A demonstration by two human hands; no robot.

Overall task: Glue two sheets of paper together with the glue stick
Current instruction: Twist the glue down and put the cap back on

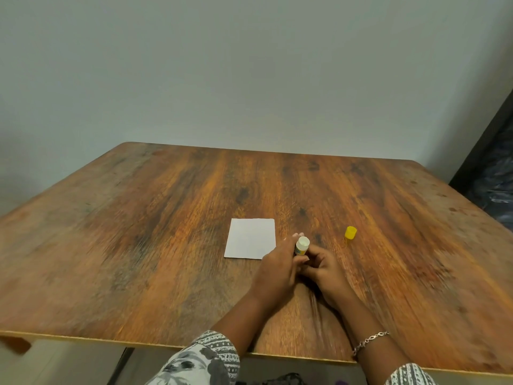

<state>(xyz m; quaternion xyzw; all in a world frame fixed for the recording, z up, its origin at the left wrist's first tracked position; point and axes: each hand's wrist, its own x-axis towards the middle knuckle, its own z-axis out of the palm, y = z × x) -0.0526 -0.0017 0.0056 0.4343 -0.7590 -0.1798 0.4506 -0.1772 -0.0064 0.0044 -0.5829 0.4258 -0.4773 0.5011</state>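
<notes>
Holding the glue stick (301, 246) upright just above the wooden table (166, 245), the person's left hand (277, 270) has its fingers wrapped round the tube, the bare white end facing up with no cap on it. The right hand (324, 269) sits close against the left one from the other side, fingers curled in at the tube's lower end; it seems to pinch the base, though the left thumb hides the contact. Just to the left of the hands a white square of paper (251, 238) lies flat on the table, its near right corner hidden by the left hand; whether it is one sheet or two stacked I cannot tell. The yellow cap (350, 232) stands alone to the right, apart from both hands. A silver bracelet (369, 341) circles the right wrist, and patterned sleeves (211, 354) show at the near table edge.
</notes>
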